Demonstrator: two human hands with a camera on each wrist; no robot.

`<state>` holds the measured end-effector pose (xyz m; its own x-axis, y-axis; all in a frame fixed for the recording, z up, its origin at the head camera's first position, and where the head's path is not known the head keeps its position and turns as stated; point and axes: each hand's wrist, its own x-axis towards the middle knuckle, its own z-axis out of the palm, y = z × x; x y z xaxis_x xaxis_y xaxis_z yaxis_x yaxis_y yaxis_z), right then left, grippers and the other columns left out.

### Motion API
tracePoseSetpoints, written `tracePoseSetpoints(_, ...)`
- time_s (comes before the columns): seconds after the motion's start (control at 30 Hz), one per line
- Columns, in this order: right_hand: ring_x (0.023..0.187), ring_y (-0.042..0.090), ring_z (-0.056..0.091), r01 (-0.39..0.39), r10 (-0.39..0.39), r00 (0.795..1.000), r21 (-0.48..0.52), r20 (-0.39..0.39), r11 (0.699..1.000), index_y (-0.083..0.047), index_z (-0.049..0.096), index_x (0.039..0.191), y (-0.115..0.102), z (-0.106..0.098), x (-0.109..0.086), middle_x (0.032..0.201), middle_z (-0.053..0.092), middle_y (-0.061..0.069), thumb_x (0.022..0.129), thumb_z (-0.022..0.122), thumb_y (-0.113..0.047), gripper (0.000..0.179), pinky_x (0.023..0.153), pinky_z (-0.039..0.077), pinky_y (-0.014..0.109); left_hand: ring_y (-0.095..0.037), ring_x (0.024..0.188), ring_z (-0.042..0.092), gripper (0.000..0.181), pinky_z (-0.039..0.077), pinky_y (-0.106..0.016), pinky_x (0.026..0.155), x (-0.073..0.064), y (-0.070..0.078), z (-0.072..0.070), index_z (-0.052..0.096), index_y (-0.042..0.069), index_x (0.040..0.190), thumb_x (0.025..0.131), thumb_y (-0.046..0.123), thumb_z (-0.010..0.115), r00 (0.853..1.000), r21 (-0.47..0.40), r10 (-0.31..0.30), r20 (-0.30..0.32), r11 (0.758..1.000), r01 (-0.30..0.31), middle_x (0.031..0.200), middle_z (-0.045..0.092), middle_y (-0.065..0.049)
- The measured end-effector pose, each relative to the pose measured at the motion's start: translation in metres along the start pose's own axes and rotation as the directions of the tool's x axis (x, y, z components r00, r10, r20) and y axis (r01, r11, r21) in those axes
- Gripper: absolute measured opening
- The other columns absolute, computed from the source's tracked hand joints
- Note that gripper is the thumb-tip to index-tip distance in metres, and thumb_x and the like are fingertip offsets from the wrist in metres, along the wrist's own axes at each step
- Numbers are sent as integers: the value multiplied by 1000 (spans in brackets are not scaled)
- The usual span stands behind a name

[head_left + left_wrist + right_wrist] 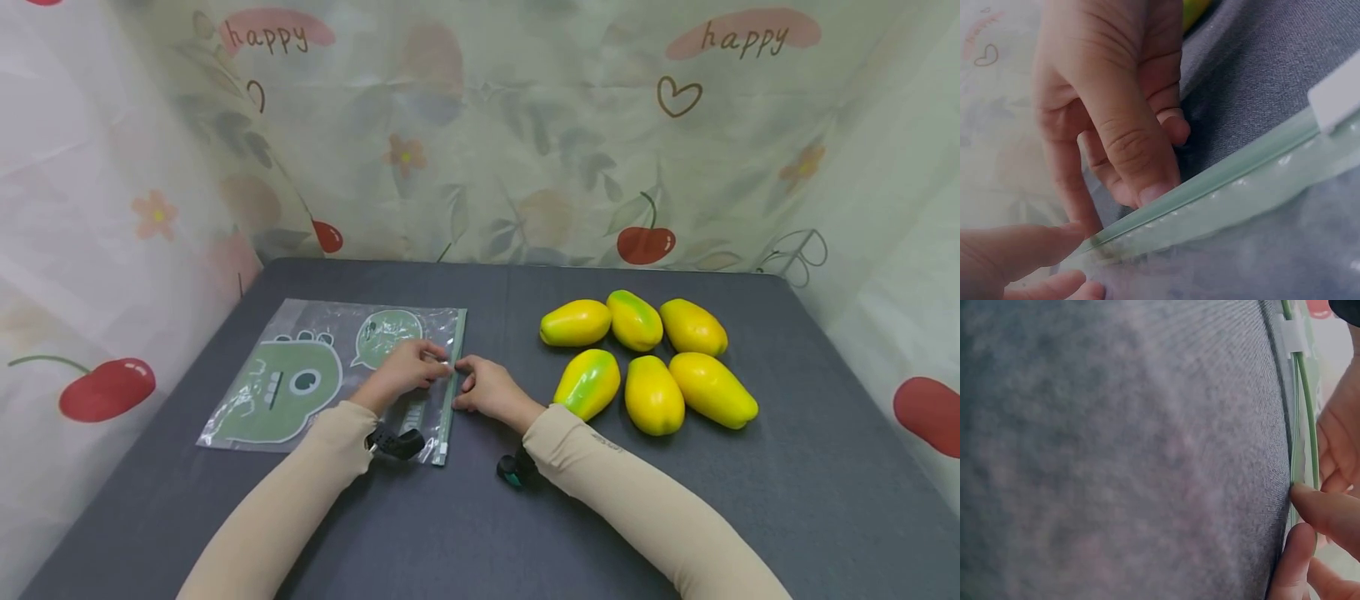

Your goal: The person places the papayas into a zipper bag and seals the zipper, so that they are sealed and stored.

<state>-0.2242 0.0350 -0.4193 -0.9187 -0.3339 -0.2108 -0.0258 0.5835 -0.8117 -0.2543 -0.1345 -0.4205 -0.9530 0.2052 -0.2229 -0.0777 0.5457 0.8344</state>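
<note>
A clear zip bag (300, 321) with green cartoon prints lies flat, its green zipper strip (454, 350) along the right edge. The white slider (441, 450) sits at the strip's near end. My left hand (405, 367) reaches over the bag and pinches its edge by the strip; thumb and fingers show at the lower left of the left wrist view. From the other side my right hand (491, 387) holds the strip's outer edge with curled fingers, thumb against it. Between slider and fingertips, the right wrist view shows the strip's two edges parted.
Several yellow-green mangoes, or papaya-like fruits (654, 396), lie in two rows right of the bag, close to my right forearm. The dark grey cloth (480, 533) covers the table. A printed curtain (495, 167) hangs behind and at both sides.
</note>
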Motion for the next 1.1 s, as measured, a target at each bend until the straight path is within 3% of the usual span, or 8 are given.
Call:
tracePoseSetpoints(0.17, 58, 10, 55, 2, -2, 1000, -21, 2, 1000, -5, 53, 132, 0, 0, 0, 78, 54, 1, 77, 78, -3, 60, 55, 43, 21, -11, 70, 56, 36, 50, -23, 61, 0, 3, 3, 63, -2, 113, 82, 14, 74, 1000, 49, 8, -2, 999, -8, 85, 68, -8)
tracePoseSetpoints(0.43, 58, 11, 55, 4, -4, 1000, -12, 13, 1000, -5, 52, 132, 2, 0, 3, 77, 53, 1, 77, 79, -3, 61, 54, 43, 21, -12, 65, 55, 44, 45, -22, 57, 0, 7, 7, 61, -1, 113, 77, 17, 79, 1000, 119, -12, -22, 993, 15, 88, 70, -11)
tracePoseSetpoints(0.63, 58, 10, 55, 17, -17, 1000, -20, 5, 1000, -5, 53, 132, 3, 0, 3, 77, 53, 1, 75, 79, -2, 63, 54, 44, 21, -13, 64, 52, 44, 42, -23, 56, 1, 9, 9, 60, 1, 110, 75, 17, 79, 999, 150, -19, -34, 988, 24, 81, 64, -7)
tracePoseSetpoints(0.93, 58, 11, 55, 12, -11, 1000, -28, 14, 1000, -5, 53, 133, -2, -1, 0, 76, 53, 1, 77, 80, -5, 62, 53, 45, 22, -15, 65, 51, 32, 40, -25, 57, -1, 15, 8, 63, 5, 108, 77, 11, 67, 996, 232, -46, -74, 971, 62, 75, 57, -2)
tracePoseSetpoints(1.1, 56, 11, 57, -10, 10, 1000, 18, 14, 1000, -5, 54, 132, -1, -2, 1, 75, 55, 1, 77, 79, -4, 60, 55, 48, 23, -13, 62, 52, 35, 42, -24, 53, -2, 17, 9, 63, 3, 110, 75, 5, 61, 995, 193, -50, -85, 979, 66, 73, 60, -3)
